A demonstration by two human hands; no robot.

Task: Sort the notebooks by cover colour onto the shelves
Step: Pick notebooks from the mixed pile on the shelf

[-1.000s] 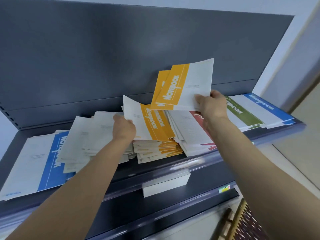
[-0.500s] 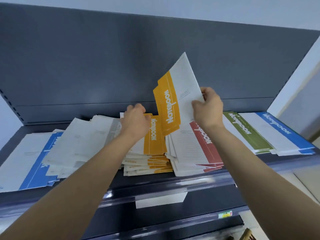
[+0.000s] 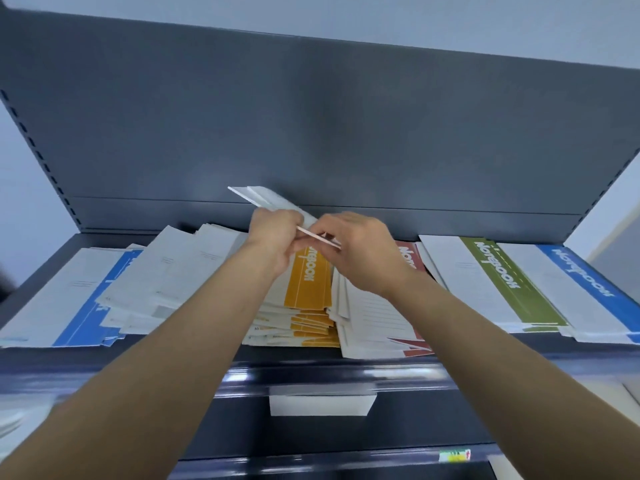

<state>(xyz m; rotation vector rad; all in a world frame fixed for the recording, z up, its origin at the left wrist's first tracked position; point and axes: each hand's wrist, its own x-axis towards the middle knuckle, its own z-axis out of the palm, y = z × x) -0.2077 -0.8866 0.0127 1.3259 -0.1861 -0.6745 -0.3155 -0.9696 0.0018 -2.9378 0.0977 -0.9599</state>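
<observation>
Currently both hands meet at mid-shelf, over the yellow stack [image 3: 307, 284]. Left hand [image 3: 277, 239] has its fingers curled round the held notebooks [image 3: 268, 199], a thin bundle seen almost edge-on, tilted up toward the far left. Right hand [image 3: 362, 252] pinches the near-right end of the same bundle. Only a white face and a thin edge show, so the cover colour can't be told.

Bundle is in the air just above the yellow stack; can't tell if it touches it.

On the shelf [image 3: 329, 372], left to right:
- blue stack [image 3: 86, 306] at the far left
- messy white pile [image 3: 173, 271], overlapping the blue stack
- yellow stack, partly under the left forearm
- red stack [image 3: 410, 259], mostly hidden by the right wrist, touching the yellow stack
- green stack [image 3: 502, 282]
- second blue stack [image 3: 585, 275] at the right end, overlapping the green one

Grey back panel [image 3: 311, 133] stands behind. White label holder [image 3: 322, 403] hangs on the shelf's front rail, below the yellow stack.
</observation>
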